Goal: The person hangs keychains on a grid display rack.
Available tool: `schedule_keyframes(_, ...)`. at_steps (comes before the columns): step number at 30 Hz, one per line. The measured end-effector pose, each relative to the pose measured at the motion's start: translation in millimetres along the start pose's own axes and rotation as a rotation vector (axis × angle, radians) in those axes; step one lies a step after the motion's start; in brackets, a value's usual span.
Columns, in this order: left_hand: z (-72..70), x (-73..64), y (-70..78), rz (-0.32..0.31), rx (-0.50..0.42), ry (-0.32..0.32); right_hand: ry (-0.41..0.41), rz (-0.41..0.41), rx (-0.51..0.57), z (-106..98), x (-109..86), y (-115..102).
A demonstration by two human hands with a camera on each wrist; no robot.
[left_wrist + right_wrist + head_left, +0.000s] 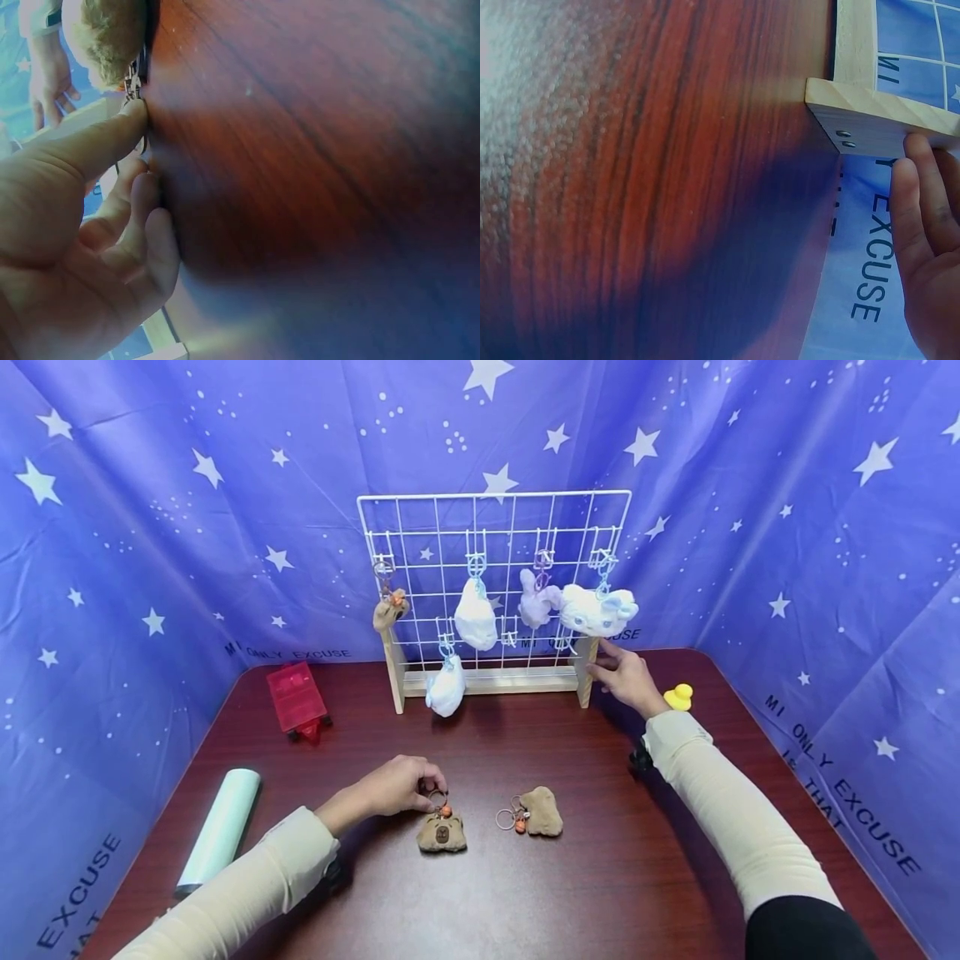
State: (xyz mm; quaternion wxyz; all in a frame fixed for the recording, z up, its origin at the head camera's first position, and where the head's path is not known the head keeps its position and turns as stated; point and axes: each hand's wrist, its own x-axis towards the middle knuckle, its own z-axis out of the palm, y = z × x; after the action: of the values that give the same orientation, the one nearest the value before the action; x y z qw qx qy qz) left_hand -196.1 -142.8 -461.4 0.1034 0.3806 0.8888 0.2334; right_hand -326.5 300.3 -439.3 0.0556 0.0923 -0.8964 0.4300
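My left hand (pixel 405 787) pinches the metal ring of a brown capybara plush keychain (pixel 442 835) at the table's front middle. In the left wrist view, thumb and index finger meet at the keychain's ring and clasp (pixel 133 90), below the fuzzy brown plush (pixel 105 37). A second brown plush keychain (pixel 543 812) lies to its right, ring (pixel 506 818) toward the left. My right hand (pixel 628 678) is at the right wooden post (pixel 587 672) of a white wire grid rack (pixel 495 531). In the right wrist view its extended fingertips touch the post's outer face (pixel 870 127).
Hanging on the rack are a brown plush (pixel 390 610), white plushes (pixel 476 617) (pixel 447 687), a purple bunny (pixel 537 599) and a white-blue plush (pixel 597 610). A red box (pixel 297 697) and mint cylinder (pixel 219 831) lie left. A yellow duck (pixel 678 697) sits right.
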Motion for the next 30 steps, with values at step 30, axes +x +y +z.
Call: schedule_keyframes(30,-3.3,-1.9,0.5,-0.058,-0.213,0.024,0.009,0.017,0.006,1.4,-0.3,0.1)
